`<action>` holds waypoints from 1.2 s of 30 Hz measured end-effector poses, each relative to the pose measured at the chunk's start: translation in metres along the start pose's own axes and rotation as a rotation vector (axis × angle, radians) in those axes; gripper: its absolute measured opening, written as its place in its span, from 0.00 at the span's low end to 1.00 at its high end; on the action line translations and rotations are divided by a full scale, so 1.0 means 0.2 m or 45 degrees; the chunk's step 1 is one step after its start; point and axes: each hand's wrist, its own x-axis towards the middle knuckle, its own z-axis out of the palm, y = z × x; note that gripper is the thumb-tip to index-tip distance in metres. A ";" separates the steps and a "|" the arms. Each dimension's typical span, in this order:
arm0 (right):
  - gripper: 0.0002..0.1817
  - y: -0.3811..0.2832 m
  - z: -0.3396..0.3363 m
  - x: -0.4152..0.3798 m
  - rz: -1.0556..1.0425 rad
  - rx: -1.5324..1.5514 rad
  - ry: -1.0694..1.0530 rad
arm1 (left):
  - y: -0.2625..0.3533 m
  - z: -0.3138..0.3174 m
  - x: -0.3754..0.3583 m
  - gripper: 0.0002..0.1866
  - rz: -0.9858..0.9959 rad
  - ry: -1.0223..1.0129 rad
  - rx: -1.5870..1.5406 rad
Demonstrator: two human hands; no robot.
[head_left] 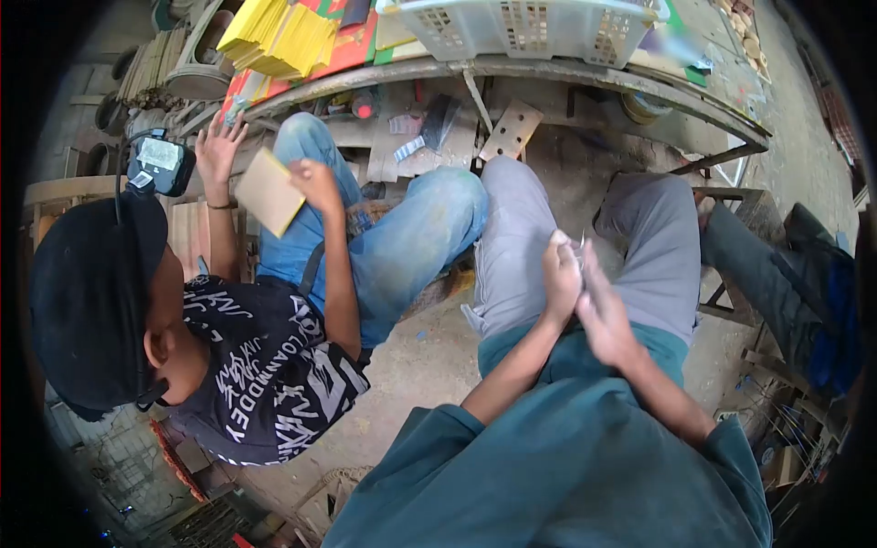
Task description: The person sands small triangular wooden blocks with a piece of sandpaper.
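Left hand [561, 274] and right hand [601, 310] brought together over lap, above grey trouser legs. Small pale thin item [582, 245] pinched between fingertips of both hands, projecting just above them; too small to identify. Both hands closed on it, palms facing each other, touching.

To the left, seated co-worker in black printed shirt and blue jeans, black cap [87, 301] with mounted camera [161, 164]. Co-worker's hand [315, 183] gripping tan card sheet [269, 192]; other hand [219, 146] raised, fingers spread, near table edge.

Table [585, 75] ahead, carrying yellow sheet stack [274, 36] and white perforated basket [521, 27], well apart from own hands
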 end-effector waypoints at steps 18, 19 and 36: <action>0.44 0.02 0.05 0.03 0.113 -0.149 -0.017 | -0.37 -0.13 0.05 0.17 -0.087 0.027 -0.168; 0.45 0.05 0.05 0.09 0.166 -0.154 -0.016 | -0.38 -0.13 0.06 0.17 -0.016 -0.055 -0.169; 0.57 0.17 0.06 0.18 0.290 -0.234 0.036 | -0.26 -0.11 0.10 0.17 -0.551 -0.213 -0.775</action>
